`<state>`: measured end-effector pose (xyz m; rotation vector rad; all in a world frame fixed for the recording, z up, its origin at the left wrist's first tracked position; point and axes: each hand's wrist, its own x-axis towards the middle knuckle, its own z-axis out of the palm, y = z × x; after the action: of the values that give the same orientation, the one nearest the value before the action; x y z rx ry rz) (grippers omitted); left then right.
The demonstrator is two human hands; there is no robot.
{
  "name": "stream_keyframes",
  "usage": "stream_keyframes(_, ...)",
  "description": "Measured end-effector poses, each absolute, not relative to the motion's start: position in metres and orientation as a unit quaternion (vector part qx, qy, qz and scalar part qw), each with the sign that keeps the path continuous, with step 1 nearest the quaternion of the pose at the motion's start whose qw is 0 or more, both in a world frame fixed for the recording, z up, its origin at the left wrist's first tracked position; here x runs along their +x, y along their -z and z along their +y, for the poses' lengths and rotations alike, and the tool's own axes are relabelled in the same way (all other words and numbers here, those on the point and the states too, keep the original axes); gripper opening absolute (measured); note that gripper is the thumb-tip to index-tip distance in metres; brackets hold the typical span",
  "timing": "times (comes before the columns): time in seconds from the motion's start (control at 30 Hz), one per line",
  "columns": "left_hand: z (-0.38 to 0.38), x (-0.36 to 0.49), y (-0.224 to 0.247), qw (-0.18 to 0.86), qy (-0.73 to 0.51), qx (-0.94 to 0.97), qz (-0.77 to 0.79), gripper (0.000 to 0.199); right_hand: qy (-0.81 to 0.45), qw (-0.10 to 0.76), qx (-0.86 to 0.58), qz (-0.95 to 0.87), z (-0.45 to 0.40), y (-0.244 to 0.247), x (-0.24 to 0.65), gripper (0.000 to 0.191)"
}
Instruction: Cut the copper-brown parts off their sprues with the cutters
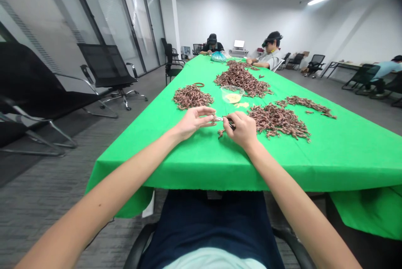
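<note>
My left hand (194,123) is over the near part of the table, its thumb and fingertips pinching a small brown knobbly piece (214,117). My right hand (241,128) is closed around the dark handles of what look like small pliers (220,119). Their silver tip points left and meets the brown piece between my left fingertips. Just below my hands, a loose brown piece (221,134) lies on the cloth. Right of my right hand is a pile of similar brown pieces (276,120). Another pile (192,96) lies beyond my left hand.
A clear plastic bowl (232,93) with pale yellow bits stands ahead, before a larger brown pile (241,78). Green cloth (188,172) covers the long table. Two people sit at its far end near a blue bag (218,56). Black chairs (106,66) stand left.
</note>
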<state>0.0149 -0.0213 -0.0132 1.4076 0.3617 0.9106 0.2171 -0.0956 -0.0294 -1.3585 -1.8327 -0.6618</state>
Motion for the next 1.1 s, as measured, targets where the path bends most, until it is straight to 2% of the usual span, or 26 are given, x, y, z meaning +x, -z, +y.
stream_keyframes(1.1,-0.0214,0.0113,0.0112,0.691,-0.354,0.599,0.194,0.033,0.256,0.353,-0.534,-0.724,-0.0974,0.0293,0.2164,0.036)
